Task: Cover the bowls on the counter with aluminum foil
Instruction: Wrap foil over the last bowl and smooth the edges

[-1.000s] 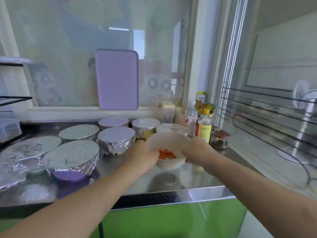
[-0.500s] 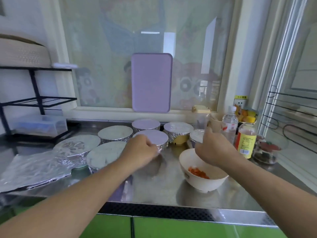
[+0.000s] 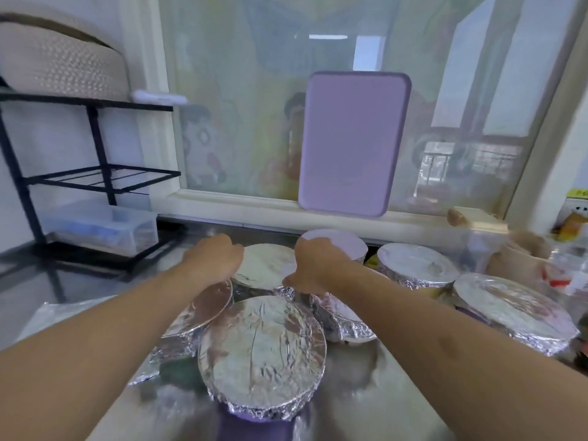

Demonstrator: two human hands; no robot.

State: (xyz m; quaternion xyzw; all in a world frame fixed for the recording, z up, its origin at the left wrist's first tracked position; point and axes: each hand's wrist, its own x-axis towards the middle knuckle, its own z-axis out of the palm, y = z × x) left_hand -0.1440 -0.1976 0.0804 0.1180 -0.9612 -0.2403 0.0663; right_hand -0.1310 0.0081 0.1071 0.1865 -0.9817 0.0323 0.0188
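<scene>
Several foil-covered bowls crowd the steel counter (image 3: 359, 396). The nearest one (image 3: 261, 354) is purple under its foil. Behind it stands another covered bowl (image 3: 265, 265). My left hand (image 3: 216, 259) curls over that bowl's left rim and my right hand (image 3: 315, 268) curls at its right rim, thumb on the foil edge. More covered bowls sit at the left (image 3: 206, 300), at the back (image 3: 342, 241), under my right forearm (image 3: 343, 326) and to the right (image 3: 416, 265) (image 3: 512, 310). A loose foil sheet (image 3: 60, 310) lies at the left.
A purple cutting board (image 3: 353, 144) leans on the window. A black rack (image 3: 95, 176) with a clear box (image 3: 101, 227) under it stands at the back left. Bottles and jars (image 3: 566, 272) cluster at the far right.
Both hands left the white bowl of orange pieces on the counter and moved left and back to a covered bowl. The view shifted left and closer; the white bowl is out of sight.
</scene>
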